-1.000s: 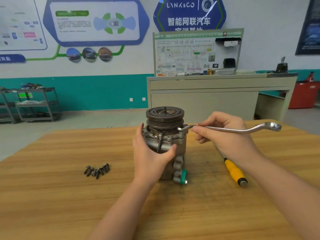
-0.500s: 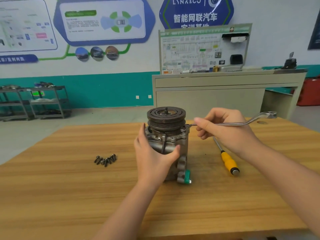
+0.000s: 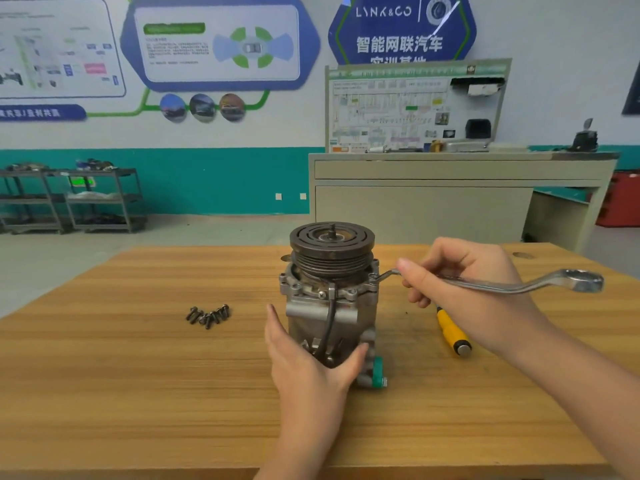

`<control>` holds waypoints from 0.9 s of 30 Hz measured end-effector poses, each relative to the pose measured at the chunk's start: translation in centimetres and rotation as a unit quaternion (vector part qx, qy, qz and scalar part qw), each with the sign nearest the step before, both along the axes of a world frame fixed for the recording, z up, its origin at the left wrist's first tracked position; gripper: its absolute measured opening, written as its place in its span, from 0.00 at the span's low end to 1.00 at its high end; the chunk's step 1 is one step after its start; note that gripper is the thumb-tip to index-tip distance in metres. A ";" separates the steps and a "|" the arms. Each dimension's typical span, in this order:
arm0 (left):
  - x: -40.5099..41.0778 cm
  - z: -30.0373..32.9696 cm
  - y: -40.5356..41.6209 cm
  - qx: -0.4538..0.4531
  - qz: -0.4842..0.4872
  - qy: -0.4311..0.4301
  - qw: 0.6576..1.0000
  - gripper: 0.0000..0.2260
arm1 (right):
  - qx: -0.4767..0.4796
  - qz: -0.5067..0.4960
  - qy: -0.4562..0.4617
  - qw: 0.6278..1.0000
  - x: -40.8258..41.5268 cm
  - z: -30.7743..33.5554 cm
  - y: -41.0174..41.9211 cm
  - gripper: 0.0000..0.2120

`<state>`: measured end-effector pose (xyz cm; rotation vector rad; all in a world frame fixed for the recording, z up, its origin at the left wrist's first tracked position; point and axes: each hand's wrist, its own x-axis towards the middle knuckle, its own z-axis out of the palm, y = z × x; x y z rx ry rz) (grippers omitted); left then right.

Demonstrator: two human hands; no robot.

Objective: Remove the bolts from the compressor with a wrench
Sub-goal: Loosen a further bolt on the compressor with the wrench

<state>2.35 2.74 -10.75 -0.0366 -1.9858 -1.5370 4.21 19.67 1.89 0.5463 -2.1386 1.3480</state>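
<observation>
Gripping wrench [image 3: 502,285] on compressor [image 3: 330,299] flange bolt, right hand [image 3: 474,289]; left hand [image 3: 308,365] clasps housing base.

My left hand [image 3: 308,368] covering the compressor [image 3: 330,299] lower front, my right hand [image 3: 464,289] hiding the wrench [image 3: 540,284] mid-shank, bolt under its ring end unseen, screwdriver [image 3: 452,332] shaft hidden, loose bolts [image 3: 208,315] too small to count, wall poster text blurred.
</observation>
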 end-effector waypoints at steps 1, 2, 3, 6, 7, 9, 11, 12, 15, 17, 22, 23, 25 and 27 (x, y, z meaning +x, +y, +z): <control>-0.1 0.0 -0.1 0.008 -0.015 0.003 1.000 0.61 | -0.007 -0.009 0.003 1.000 -0.1 -0.1 -0.2 0.15; -0.2 0.0 -0.1 0.016 -0.026 0.007 1.000 0.60 | -0.013 -0.020 0.010 1.000 -0.3 -0.1 -0.5 0.16; -0.3 0.0 -0.2 0.023 -0.030 0.009 0.999 0.59 | -0.020 -0.034 0.019 0.999 -0.5 0.0 -1.0 0.19; -0.4 0.0 -0.3 0.044 -0.032 0.006 0.999 0.57 | -0.048 -0.081 0.055 0.994 -0.8 -0.2 -2.9 0.24; -0.4 0.0 -0.3 0.044 -0.033 0.007 0.998 0.57 | -0.047 -0.098 0.072 0.991 -0.7 -0.4 -3.8 0.24; -0.5 0.0 -0.4 0.042 -0.037 0.009 0.998 0.55 | -0.005 -0.147 0.120 0.982 -0.5 -0.9 -5.6 0.23; -0.6 0.0 -0.5 0.041 -0.045 0.004 0.998 0.51 | 0.054 -0.206 0.186 0.959 -0.5 -1.5 -7.0 0.22; -0.6 0.0 -0.5 0.043 -0.049 0.003 0.998 0.49 | 0.063 -0.223 0.209 0.950 -0.5 -1.7 -7.6 0.20; -0.4 0.3 -0.4 0.054 -0.053 0.011 0.997 0.45 | -0.005 -0.232 0.229 0.945 -0.8 -2.5 -8.6 0.19; -0.5 0.2 -0.5 0.063 -0.052 0.024 0.996 0.42 | -0.113 -0.208 0.226 0.945 -1.0 -3.2 -8.1 0.22; -0.7 0.0 -0.6 0.082 -0.067 0.028 0.994 0.36 | -0.418 0.015 0.031 0.908 -3.5 -3.3 -3.6 0.19; -0.7 0.0 -0.6 0.084 -0.068 0.027 0.994 0.36 | -0.469 0.059 -0.032 0.881 -4.7 -3.3 -2.6 0.19; -0.8 0.0 -0.6 0.085 -0.069 0.027 0.994 0.35 | -0.490 0.126 -0.148 0.850 -7.0 -3.0 -1.6 0.20; -0.9 0.0 -0.5 0.082 -0.067 0.030 0.994 0.35 | -0.460 0.190 -0.250 0.831 -8.9 -2.4 -1.6 0.22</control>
